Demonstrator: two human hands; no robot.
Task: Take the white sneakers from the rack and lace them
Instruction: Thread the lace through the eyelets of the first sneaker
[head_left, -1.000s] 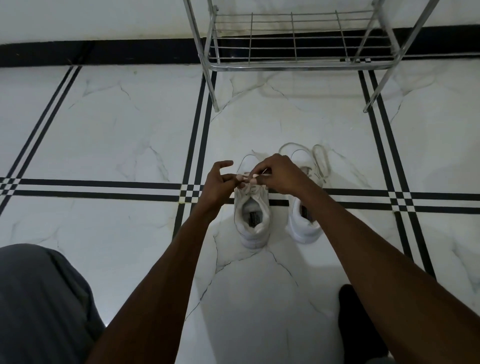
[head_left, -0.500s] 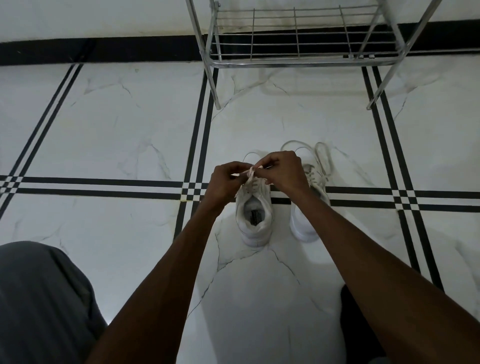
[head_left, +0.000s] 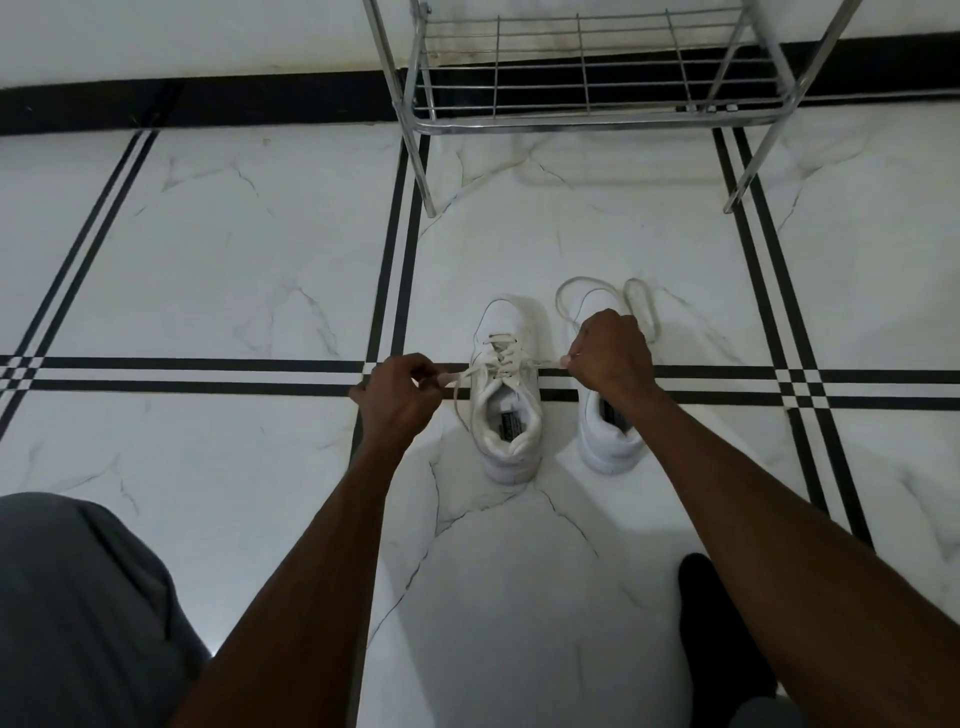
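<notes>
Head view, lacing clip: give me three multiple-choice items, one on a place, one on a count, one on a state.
1. Where do the white sneakers stand?
A. on the rack
B. on the floor before the rack
C. on a lap

2. How many sneakers show?
A. one
B. two
C. three

3. What state is the lace of the left sneaker in?
A. pulled out sideways by both hands
B. lying loose
C. absent

Key: B, both stand on the tiled floor before the metal rack; B, a pair; A, the left hand and right hand each pinch an end.
</notes>
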